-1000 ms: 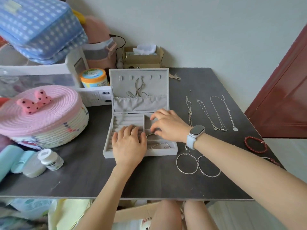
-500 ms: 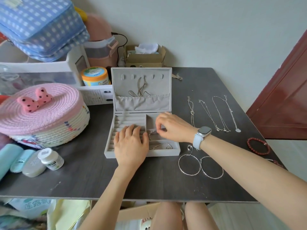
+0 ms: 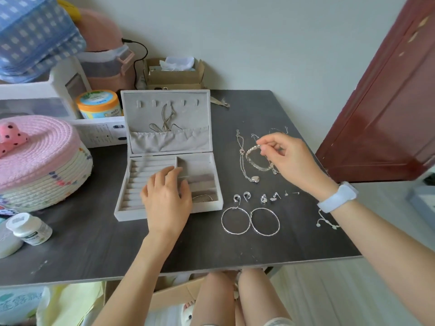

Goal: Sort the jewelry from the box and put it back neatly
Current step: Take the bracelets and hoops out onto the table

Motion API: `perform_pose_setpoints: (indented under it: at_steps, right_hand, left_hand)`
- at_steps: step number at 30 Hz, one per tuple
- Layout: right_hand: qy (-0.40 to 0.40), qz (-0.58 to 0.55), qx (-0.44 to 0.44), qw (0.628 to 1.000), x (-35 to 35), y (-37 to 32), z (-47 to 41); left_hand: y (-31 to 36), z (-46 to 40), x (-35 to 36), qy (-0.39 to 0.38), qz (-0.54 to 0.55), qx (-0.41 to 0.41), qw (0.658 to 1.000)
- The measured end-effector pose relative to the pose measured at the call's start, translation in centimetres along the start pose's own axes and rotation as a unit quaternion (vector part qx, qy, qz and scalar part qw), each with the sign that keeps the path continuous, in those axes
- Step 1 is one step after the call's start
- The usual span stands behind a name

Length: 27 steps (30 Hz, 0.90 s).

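Right of jewelry box [image 3: 164, 161], silver bracelet [image 3: 256, 160] pinched in right hand [image 3: 289, 161] grip

R hand [image 3: 288, 158] left box [image 3: 204, 209], now holds bracelet [image 3: 257, 158] over necklaces.

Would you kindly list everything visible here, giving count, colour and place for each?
jewelry box: one, grey, open, table centre
bangle: one, silver, held above the table right of the box
hoop earrings: two, silver, on the table right of the box
small earrings: several, silver, row above the hoops
heart necklace: one, silver, beside the bangle
basket: one, pink-lidded, table left
pill bottle: one, white, front left
jar: one, orange-rimmed, behind the box
left hand: rests on the box
right hand: pinches the bangle
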State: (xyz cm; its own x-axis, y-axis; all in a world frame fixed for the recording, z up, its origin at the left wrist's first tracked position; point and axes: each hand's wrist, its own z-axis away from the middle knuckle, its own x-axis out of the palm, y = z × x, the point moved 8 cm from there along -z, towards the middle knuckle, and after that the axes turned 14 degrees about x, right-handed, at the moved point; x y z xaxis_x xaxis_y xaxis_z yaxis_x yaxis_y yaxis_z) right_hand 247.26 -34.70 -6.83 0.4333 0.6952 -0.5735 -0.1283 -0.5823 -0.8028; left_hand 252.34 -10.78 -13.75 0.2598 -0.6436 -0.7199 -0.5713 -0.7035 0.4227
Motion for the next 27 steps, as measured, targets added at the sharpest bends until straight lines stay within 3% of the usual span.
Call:
perform_pose_setpoints:
  at_steps: [5, 10, 13, 22, 27]
  right_hand:
    - [-0.055, 0.054, 0.069, 0.995, -3.9, 4.1, 3.3]
    - [-0.183, 0.101, 0.144, 0.967, -4.1, 7.4, 6.3]
    - [-0.235, 0.119, 0.16, 0.951, -2.9, 9.2, 7.2]
    - [-0.186, 0.185, 0.098, 0.96, -1.7, 9.9, 6.3]
    - [-0.153, 0.176, 0.071, 0.97, -1.9, 9.5, 6.5]
  left_hand:
    - [9.0, 2.0, 1.2, 0.004, 0.062, 0.132, 0.989]
    - [16.2, 7.0, 4.8, -0.08, 0.115, 0.298, 0.944]
    - [17.3, 9.0, 6.4, -0.115, 0.114, 0.349, 0.923]
    - [17.7, 10.3, 8.0, -0.176, 0.018, 0.427, 0.887]
    - [17.7, 10.2, 7.8, -0.163, 0.021, 0.421, 0.892]
